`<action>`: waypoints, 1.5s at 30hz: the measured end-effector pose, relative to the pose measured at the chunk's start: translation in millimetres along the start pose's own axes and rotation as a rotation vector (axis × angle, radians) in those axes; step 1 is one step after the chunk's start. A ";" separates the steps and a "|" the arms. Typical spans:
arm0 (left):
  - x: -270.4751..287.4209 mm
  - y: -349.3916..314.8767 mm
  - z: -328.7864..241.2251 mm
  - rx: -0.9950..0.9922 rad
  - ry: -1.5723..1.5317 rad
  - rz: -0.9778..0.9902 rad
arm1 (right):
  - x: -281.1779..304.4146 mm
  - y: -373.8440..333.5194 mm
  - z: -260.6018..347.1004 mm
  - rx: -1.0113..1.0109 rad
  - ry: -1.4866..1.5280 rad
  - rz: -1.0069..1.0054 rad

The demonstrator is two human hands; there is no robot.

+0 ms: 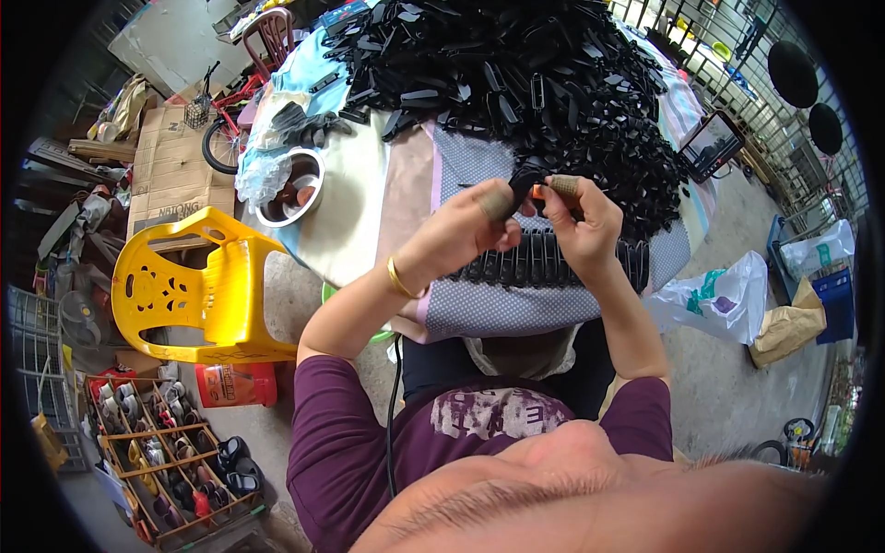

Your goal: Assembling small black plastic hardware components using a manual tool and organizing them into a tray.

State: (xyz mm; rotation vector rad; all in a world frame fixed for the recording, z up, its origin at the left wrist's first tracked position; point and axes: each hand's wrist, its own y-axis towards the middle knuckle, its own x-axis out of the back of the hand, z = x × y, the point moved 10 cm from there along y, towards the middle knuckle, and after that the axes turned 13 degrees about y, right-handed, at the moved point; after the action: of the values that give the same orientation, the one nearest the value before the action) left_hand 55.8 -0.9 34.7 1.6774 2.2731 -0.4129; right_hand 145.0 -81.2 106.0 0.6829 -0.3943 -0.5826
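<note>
My left hand [470, 223] is closed around a black plastic piece [528, 177], held up over the near part of the cloth-covered table. Close against it, my right hand [590, 221] pinches a small orange object [537, 192], whose kind is too small to make out. Tan wraps cover some fingers on both hands. Below the hands, a row of black plastic parts [525, 263] lies side by side along the near edge. Beyond them rises a large heap of loose black plastic parts [498, 78].
At the table's left stand a white-rimmed bowl [315, 195] and dark gloves [313, 124]. A phone or tablet [712, 146] is propped at the right edge. A yellow chair [230, 290], a red bucket [237, 384] and a shoe rack [171, 461] occupy the left; plastic bags [724, 300] lie right.
</note>
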 end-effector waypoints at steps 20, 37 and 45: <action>-9.3 -39.6 11.1 -0.201 0.362 -0.215 | -36.1 -22.7 59.2 0.372 -0.364 0.199; 9.1 -52.4 5.9 -0.047 0.650 -0.174 | -52.2 -37.2 53.7 0.219 -0.265 0.369; 135.0 -94.9 -46.4 -0.051 1.432 -0.675 | 32.2 -1.7 -2.4 0.023 -0.553 0.179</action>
State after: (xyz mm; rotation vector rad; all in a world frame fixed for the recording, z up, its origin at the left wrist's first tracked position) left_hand -75.9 108.7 30.1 1.1617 3.7110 1.1172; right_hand 170.4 -101.0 108.0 0.4930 -0.9681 -0.5919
